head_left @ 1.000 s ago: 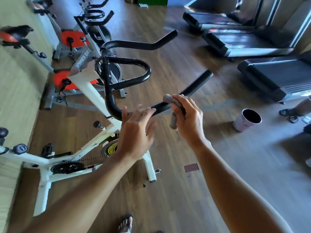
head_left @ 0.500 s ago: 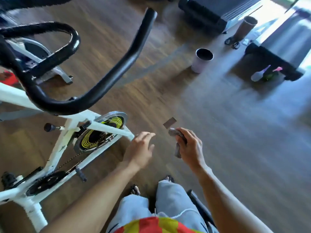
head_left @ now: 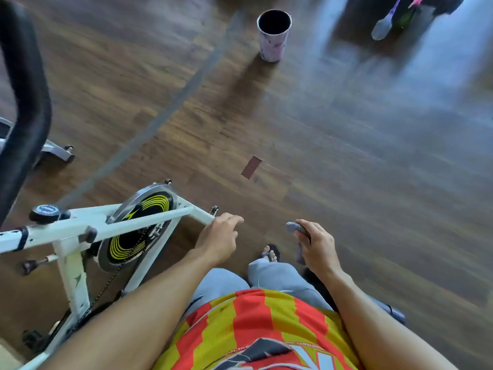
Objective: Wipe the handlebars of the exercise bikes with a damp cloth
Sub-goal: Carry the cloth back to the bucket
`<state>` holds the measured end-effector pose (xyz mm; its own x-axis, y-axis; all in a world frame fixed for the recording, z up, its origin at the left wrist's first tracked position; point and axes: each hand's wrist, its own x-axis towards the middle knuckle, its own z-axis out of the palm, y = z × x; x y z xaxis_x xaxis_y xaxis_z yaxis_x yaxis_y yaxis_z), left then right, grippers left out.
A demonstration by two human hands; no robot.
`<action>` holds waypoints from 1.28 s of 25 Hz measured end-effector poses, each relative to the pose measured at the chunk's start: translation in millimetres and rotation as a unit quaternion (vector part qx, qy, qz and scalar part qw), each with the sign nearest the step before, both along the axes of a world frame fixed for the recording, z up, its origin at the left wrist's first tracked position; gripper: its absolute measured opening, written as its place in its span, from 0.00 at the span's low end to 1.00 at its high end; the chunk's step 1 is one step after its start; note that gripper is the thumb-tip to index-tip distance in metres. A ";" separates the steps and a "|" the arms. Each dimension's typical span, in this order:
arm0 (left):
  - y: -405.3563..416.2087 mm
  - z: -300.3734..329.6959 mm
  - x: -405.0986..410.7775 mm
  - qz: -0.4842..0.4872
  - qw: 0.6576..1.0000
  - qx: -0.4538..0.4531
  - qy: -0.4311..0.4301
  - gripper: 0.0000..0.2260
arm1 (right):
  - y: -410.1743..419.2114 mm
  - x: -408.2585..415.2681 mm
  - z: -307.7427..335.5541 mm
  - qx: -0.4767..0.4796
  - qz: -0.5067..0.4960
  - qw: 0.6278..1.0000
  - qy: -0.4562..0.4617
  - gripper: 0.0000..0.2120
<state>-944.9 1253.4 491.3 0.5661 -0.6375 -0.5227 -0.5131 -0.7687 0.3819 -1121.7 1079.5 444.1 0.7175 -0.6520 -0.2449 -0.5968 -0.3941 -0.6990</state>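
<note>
Right hand (head_left: 317, 247) fingers curled tight on grey nubbly cloth (head_left: 294, 227); left hand (head_left: 220, 237) loosely curled, empty, beside white tubular bike frame (head_left: 128, 222); black padded handlebar (head_left: 25, 102); knob lettering unreadable.

A gym room. A white exercise bike (head_left: 80, 236) with a yellow-striped flywheel (head_left: 138, 225) and black handlebar (head_left: 26, 102) stands on a wood-plank floor (head_left: 346, 156); another machine's foot (head_left: 57, 152) shows at the left edge

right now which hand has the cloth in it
The right hand grips the grey cloth, one end poking out above the fingers. The left hand holds nothing, its fingers loosely curled by the white bike frame.
</note>
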 end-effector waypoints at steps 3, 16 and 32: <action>-44.2 2.2 10.5 -0.035 0.999 0.004 -0.019 0.17 | -40.4 0.7 -0.4 -0.007 -0.015 1.000 0.013 0.11; -250.4 -14.4 135.5 -0.159 0.987 -0.003 0.002 0.18 | -190.5 73.4 5.7 -0.013 -0.210 0.977 0.032 0.12; -510.4 -8.9 290.7 -0.173 0.985 -0.006 0.013 0.17 | -435.4 232.9 9.5 0.030 -0.268 0.963 -0.006 0.13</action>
<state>-654.2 743.0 482.4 0.3000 -0.7956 -0.5263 -0.7332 -0.5452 0.4063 -888.8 644.0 453.7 0.2842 -0.9146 -0.2876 -0.6951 0.0101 -0.7188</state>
